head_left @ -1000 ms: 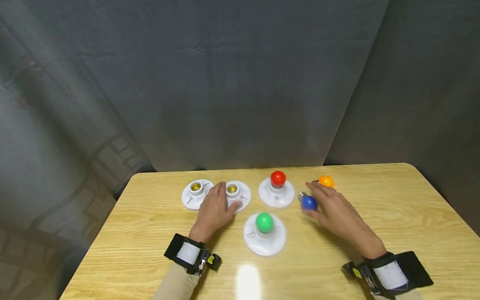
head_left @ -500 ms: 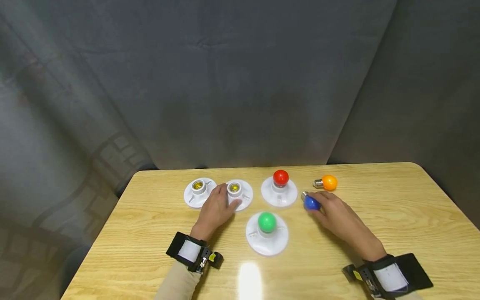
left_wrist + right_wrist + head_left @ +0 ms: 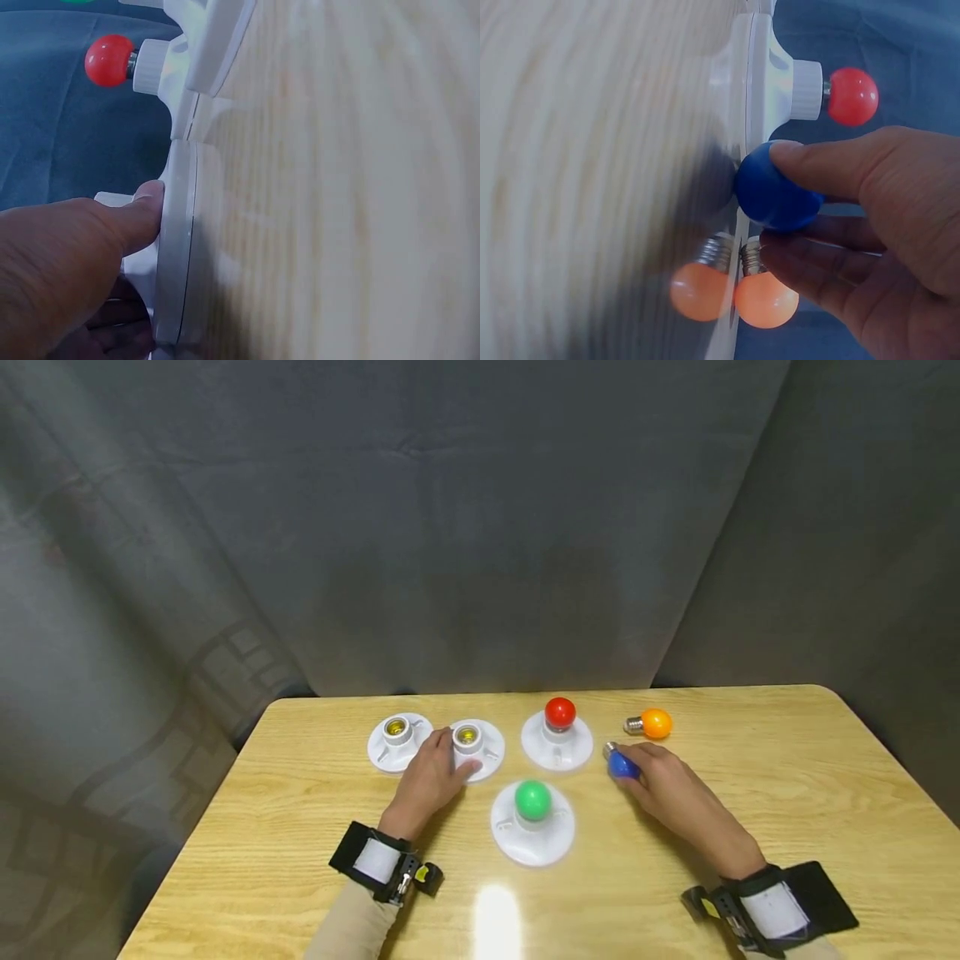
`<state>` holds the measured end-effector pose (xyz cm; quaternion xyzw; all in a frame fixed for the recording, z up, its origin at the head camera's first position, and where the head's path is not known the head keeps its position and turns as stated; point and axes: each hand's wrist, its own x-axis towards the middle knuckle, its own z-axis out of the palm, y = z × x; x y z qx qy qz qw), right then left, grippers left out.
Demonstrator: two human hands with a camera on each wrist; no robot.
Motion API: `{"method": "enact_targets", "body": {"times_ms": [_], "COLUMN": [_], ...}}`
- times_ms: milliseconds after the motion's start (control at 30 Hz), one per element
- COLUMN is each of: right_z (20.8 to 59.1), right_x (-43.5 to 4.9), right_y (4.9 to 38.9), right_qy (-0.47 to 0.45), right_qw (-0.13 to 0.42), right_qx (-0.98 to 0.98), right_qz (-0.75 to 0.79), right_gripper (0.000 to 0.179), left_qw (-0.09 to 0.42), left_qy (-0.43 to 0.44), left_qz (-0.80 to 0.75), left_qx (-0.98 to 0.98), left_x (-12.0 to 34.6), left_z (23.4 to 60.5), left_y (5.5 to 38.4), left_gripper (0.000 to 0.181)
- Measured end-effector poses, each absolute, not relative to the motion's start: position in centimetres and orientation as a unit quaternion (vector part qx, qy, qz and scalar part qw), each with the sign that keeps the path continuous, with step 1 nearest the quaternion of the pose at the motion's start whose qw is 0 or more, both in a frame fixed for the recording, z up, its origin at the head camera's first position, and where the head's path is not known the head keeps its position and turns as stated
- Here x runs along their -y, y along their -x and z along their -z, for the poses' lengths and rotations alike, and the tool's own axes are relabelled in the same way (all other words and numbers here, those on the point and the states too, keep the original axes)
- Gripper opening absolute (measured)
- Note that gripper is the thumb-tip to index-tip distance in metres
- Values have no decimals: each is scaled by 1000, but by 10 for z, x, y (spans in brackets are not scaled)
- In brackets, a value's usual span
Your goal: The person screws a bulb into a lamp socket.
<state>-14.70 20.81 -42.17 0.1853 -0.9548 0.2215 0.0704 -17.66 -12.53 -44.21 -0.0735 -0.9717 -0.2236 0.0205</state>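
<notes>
In the head view my right hand (image 3: 671, 785) pinches a blue light bulb (image 3: 622, 766) between thumb and fingers, its metal screw base pointing up and left. The right wrist view has the thumb on one side of the blue globe and the fingers on the other, close over the table. My left hand (image 3: 427, 781) grips a white lamp holder (image 3: 491, 752) with an open brass socket, thumb at the rim of its round base. Left of that hand lies a second bare lamp holder (image 3: 382, 757), partly behind the fingers.
An orange bulb (image 3: 657, 724) lies on its side beyond the right hand. A red bulb (image 3: 560, 713) stands in a lamp holder at the back, and a green bulb (image 3: 533, 800) in another nearer the front. A grey curtain (image 3: 480, 543) hangs behind the wooden table (image 3: 285, 860).
My right hand has come down around the blue bulb and closed its fingers on it, uncovering the orange bulb. The left hand stays at the lamp holder.
</notes>
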Motion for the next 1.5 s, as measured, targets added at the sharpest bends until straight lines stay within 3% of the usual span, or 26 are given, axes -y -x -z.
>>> {"method": "enact_targets", "body": {"times_ms": [667, 1233, 1500], "right_z": [416, 412, 387], "right_x": [-204, -201, -186], "right_y": [156, 160, 148], "right_qy": [-166, -174, -247], "right_qw": [48, 47, 115], "right_qx": [963, 961, 931], "right_qz": [-209, -211, -244], "right_gripper": [48, 46, 47], "left_qw": [40, 22, 25], "left_qy": [93, 88, 92], "left_qz": [212, 221, 220], "left_qx": [972, 971, 971], "left_x": [131, 142, 142], "left_z": [441, 438, 440], "left_y": [169, 150, 145], "left_gripper": [72, 72, 73]}}
